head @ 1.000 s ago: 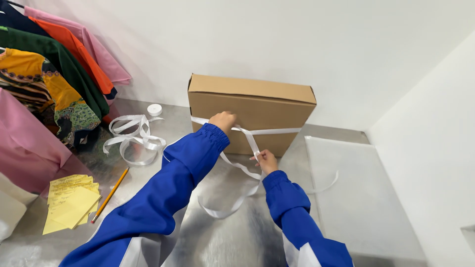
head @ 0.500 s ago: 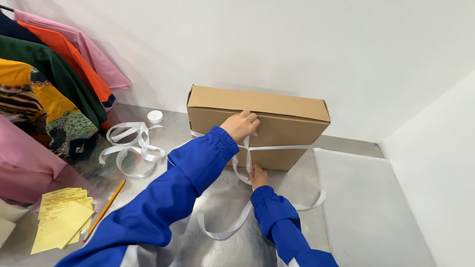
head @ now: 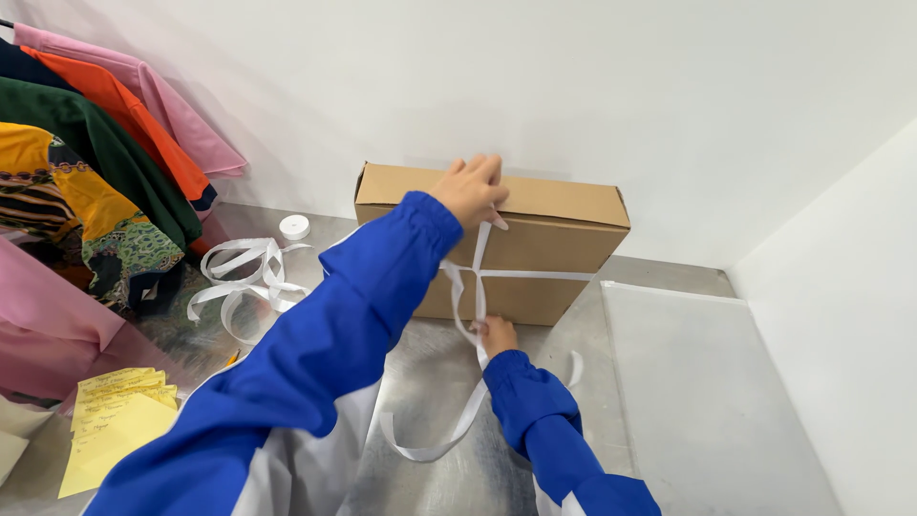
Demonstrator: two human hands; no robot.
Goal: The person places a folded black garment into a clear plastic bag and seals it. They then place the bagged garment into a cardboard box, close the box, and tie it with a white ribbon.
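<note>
A flat brown cardboard box (head: 516, 239) is seen standing on its long edge on the metal table (head: 430, 382), close against the white wall. A white strap (head: 479, 277) is wound around it: one band is run level across the front face, and another is carried upright over the top edge, so that a cross is formed near the middle of the face.

A second ago the left hand (head: 470, 189) was placed lower, at the front of the box; it is now laid over the top edge, fingers closed down on the upright band, which is pressed against the cardboard. The right hand (head: 497, 334) has been brought down to the foot of the box, where the strap is pinched between its fingers just below the crossing. From this it is judged that the vertical wrap is being drawn taut, top held and bottom pulled.

The slack end of the strap is left trailing in a loop over the table towards the viewer. Well to the left, loose white strap coils (head: 244, 277) and a small tape roll (head: 294, 226) are seen, with yellow papers (head: 115, 420) and hanging coloured garments (head: 86, 172) beyond.
</note>
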